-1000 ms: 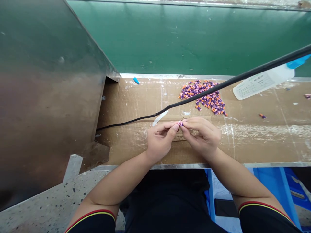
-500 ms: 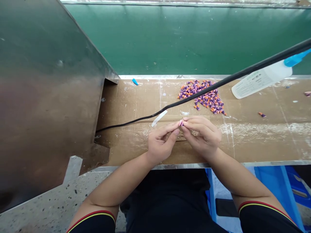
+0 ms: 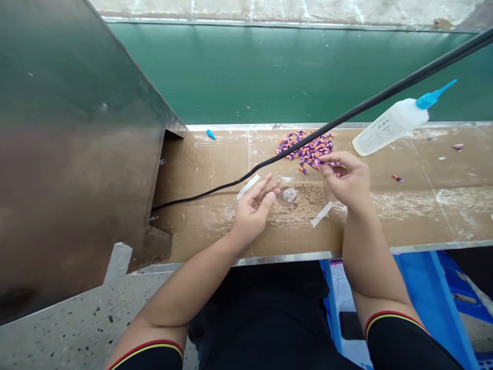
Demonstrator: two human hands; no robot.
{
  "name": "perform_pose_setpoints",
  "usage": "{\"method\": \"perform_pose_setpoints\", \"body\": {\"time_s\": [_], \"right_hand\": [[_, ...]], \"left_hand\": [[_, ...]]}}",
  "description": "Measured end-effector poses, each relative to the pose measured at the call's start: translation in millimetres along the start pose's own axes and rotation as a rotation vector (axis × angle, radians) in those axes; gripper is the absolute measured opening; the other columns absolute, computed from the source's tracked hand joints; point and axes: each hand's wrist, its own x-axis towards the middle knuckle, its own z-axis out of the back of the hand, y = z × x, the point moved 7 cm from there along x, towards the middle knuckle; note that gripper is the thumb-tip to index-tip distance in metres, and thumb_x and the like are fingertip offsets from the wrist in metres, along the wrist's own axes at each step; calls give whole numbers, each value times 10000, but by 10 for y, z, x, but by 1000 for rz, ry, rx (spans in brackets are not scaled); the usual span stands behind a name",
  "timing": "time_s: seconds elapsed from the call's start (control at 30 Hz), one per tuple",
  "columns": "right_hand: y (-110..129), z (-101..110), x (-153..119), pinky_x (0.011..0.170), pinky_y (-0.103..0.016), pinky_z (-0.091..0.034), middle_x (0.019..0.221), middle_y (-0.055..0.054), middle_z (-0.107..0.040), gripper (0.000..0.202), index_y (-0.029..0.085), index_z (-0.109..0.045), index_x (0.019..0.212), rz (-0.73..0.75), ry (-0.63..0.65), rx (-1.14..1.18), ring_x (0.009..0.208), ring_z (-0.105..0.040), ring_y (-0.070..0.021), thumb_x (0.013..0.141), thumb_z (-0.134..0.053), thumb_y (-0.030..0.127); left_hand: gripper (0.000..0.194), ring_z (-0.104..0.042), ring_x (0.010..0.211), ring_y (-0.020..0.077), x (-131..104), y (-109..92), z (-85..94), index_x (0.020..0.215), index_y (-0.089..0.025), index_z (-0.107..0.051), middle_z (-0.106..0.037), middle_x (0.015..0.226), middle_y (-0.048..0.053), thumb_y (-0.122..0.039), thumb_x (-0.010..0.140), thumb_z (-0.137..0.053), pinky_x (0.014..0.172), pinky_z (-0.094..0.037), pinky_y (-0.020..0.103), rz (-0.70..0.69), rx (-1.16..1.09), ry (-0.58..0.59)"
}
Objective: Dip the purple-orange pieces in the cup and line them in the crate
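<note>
Brown cardboard (image 3: 208,221) lies beneath us, a black cable (image 3: 362,108) slanting above it. Our left hand (image 3: 252,210), fingers loosely spread, sits left of a shiny clear blob (image 3: 289,195). Our right hand (image 3: 348,180) has thumb and forefinger close together at a pink-purple piece (image 3: 317,163) on the near side of the purple-and-orange pile (image 3: 313,152); we cannot tell whether they pinch it. Half a second ago both hands met around one small piece
</note>
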Motion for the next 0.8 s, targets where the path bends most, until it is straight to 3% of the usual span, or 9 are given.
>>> {"method": "perform_pose_setpoints", "body": {"time_s": [0.13, 0.2, 0.27, 0.43, 0.5, 0.6, 0.7, 0.8], "right_hand": [[-406, 127, 36, 757, -393, -625, 883, -63, -772, 182, 245, -777, 780, -15, 237, -246, 816, -719, -237, 778, -636, 129], [-510, 94, -18, 797, -423, -612, 854, -76, -748, 191, 245, -754, 716, -24, 354, -347, 829, -700, -257, 750, -627, 107], [-537, 78, -72, 847, -443, -607, 884, -90, -738, 199, 246, -761, 725, -30, 392, -400, 875, -694, -273, 757, -622, 107], [-499, 288, -153, 799, -414, -609, 1069, -119, -733, 299, 231, -807, 989, -73, 165, -387, 885, -704, -261, 773, -614, 158], [-513, 332, -192, 761, -396, -605, 1030, -112, -741, 286, 219, -799, 1016, -105, 113, -363, 822, -692, -243, 777, -641, 212], [-550, 224, -243, 699, -384, -592, 838, -69, -734, 215, 209, -777, 940, -190, 168, -309, 669, -626, -210, 787, -716, 348], [-508, 166, -270, 682, -383, -585, 746, -54, -725, 202, 215, -753, 846, -219, 153, -281, 627, -614, -203, 792, -728, 408], [-494, 509, -383, 725, -395, -615, 819, -76, -769, 264, 222, -753, 855, -197, -78, -243, 699, -683, -219, 834, -736, 484]], "left_hand": [[373, -808, 1007, 204, 7, -29, 55, 1321, -241, -778, -810, 1225, 124, -443, 1012, -726, 890, -676, 335, -49, 47, -24], [361, -799, 952, 192, 16, -53, 70, 1270, -234, -797, -810, 1185, 119, -470, 1008, -719, 841, -668, 321, -66, 70, -27], [364, -788, 912, 189, 24, -76, 82, 1222, -227, -810, -805, 1157, 115, -500, 1001, -716, 814, -659, 321, -82, 86, -28], [358, -765, 857, 175, 15, -109, 114, 1146, -225, -822, -783, 1142, 106, -526, 1002, -692, 793, -634, 311, -129, 131, -49], [356, -756, 845, 170, 24, -116, 107, 1153, -221, -818, -777, 1153, 105, -517, 1010, -679, 786, -623, 307, -149, 154, -51], [330, -746, 839, 169, 55, -188, 91, 1134, -216, -818, -783, 1124, 101, -480, 1030, -650, 774, -608, 306, -220, 219, -58], [253, -748, 890, 194, -37, -417, 118, 1093, -235, -829, -803, 1070, 86, -411, 1030, -658, 778, -607, 322, -388, 323, -22], [115, -735, 900, 202, -361, -696, 261, 1050, -286, -845, -813, 1004, 41, -320, 958, -784, 829, -619, 332, -512, 315, 66]]}}
